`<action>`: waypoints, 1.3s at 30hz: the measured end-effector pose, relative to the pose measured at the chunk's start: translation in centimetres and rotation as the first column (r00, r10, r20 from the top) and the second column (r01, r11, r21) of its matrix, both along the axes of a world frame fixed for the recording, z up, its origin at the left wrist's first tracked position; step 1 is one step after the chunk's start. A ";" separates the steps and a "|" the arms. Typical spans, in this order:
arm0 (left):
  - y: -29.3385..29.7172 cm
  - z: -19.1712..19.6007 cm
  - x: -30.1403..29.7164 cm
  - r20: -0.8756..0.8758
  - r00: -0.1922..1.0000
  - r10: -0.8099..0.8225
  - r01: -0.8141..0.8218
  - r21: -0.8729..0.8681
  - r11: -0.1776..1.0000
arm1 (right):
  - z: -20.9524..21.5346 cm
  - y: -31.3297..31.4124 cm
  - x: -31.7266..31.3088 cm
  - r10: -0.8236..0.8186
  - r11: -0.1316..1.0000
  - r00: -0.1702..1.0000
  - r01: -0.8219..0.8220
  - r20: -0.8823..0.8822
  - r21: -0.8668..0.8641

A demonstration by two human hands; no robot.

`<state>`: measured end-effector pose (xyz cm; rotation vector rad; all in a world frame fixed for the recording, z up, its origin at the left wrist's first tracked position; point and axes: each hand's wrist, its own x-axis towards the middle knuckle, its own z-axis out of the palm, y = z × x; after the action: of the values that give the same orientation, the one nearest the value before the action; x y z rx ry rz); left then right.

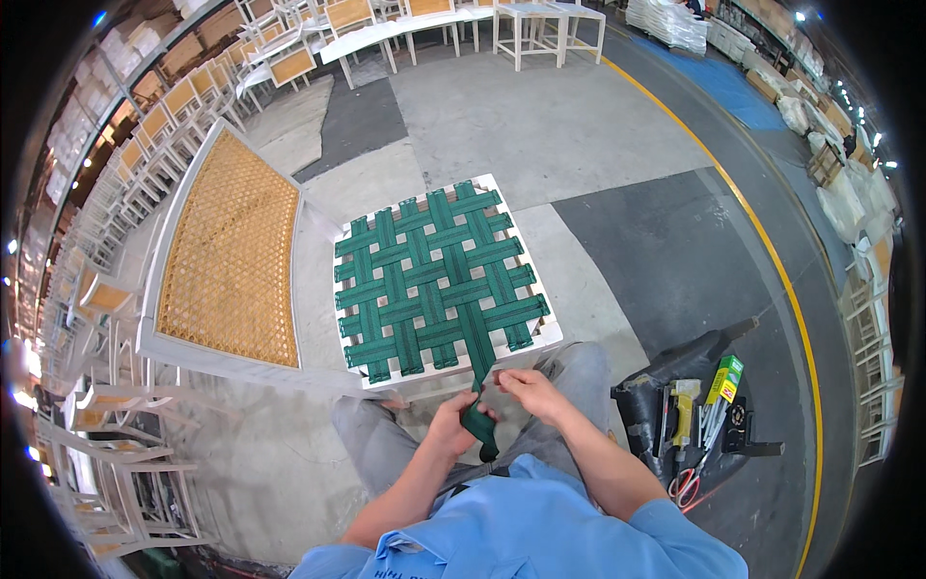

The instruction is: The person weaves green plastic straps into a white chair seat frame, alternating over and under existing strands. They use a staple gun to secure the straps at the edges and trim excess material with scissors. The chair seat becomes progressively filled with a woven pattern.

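Note:
A white chair frame [547,335] stands in front of my knees, its seat covered with woven green webbing [422,280]. From the seat's near edge, a loose green webbing strap [478,425] hangs down between my legs. My left hand [453,422] is closed on this strap below the frame. Just right of the strap, my right hand [532,393] has its fingers curled together at the seat's near edge; whatever they pinch is too small to make out. The chair's backrest [227,251], with a yellow cane panel in a whitish frame, leans out to the left.
At my right, a dark low seat or stand [637,415] carries a yellow-handled tool [685,410], a green and yellow box [725,378] and red-handled scissors [686,485]. Rows of white chairs [125,183] line the left. White tables [550,29] stand ahead, and a yellow floor line [772,251] curves along the right.

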<state>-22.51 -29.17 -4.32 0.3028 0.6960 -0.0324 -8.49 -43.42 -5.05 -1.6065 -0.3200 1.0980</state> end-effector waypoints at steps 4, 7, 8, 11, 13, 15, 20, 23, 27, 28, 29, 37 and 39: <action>-1.6 -1.7 -3.1 0.439 0.898 0.024 0.210 -0.478 0.853 | 0.0 2.0 0.2 0.283 0.925 0.812 -0.091 -0.510 0.369; -1.6 -1.9 -3.0 0.094 0.918 -0.386 0.393 -0.077 0.916 | 0.0 2.6 0.0 0.172 0.949 0.875 -0.025 -0.452 0.313; -1.5 -1.6 -2.6 -0.149 0.872 -0.466 0.481 0.092 0.872 | -0.2 2.4 -0.1 0.097 0.955 0.927 0.015 -0.361 0.297; 1.1 -3.8 -3.7 -0.415 0.907 -0.068 0.386 0.757 0.527 | 0.1 3.1 -1.3 -0.068 0.976 0.986 0.034 0.149 0.216; 1.5 -3.1 -3.1 -0.324 0.946 0.026 0.296 0.890 0.346 | 0.5 2.8 -1.6 -0.066 0.995 0.932 0.035 0.358 0.091; 0.9 -1.3 -1.5 -0.174 0.984 -0.041 0.175 0.895 0.409 | 1.2 2.4 -2.6 -0.098 0.995 0.872 0.074 0.479 0.069; 1.0 -0.2 1.8 -0.195 0.974 -0.115 0.221 0.719 0.659 | 0.6 1.7 -3.6 0.148 0.988 0.884 -0.111 0.444 -0.108; 1.1 -0.7 1.6 -0.115 0.983 -0.141 0.182 0.623 0.761 | 2.2 -0.5 -1.4 0.452 0.881 0.814 -0.344 0.364 -0.325; 0.9 0.1 1.2 -0.062 0.956 -0.286 0.273 0.540 0.796 | 2.2 -1.6 1.8 0.321 0.946 0.943 -0.314 -0.088 0.082; 0.8 -0.4 0.7 -0.073 0.948 -0.311 0.300 0.533 0.791 | 2.6 -0.8 2.2 0.306 0.951 0.935 -0.290 -0.179 0.107; 0.5 -0.8 0.2 -0.084 0.939 -0.334 0.326 0.526 0.785 | 2.9 0.1 2.3 0.291 0.955 0.918 -0.265 -0.269 0.130; -2.3 -3.7 -2.7 -0.529 0.743 -0.410 0.624 0.769 0.140 | -2.0 4.3 0.9 0.520 0.821 0.828 -0.417 0.210 -0.390; -1.0 -2.4 -3.4 -0.561 0.782 -0.272 0.485 0.822 -0.299 | -3.0 4.5 1.1 0.680 0.677 0.688 -0.457 0.252 -0.577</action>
<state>-25.90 -30.21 -6.69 2.2214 0.5815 -0.1723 -7.43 -38.91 -8.06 -2.3030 -1.0151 1.3401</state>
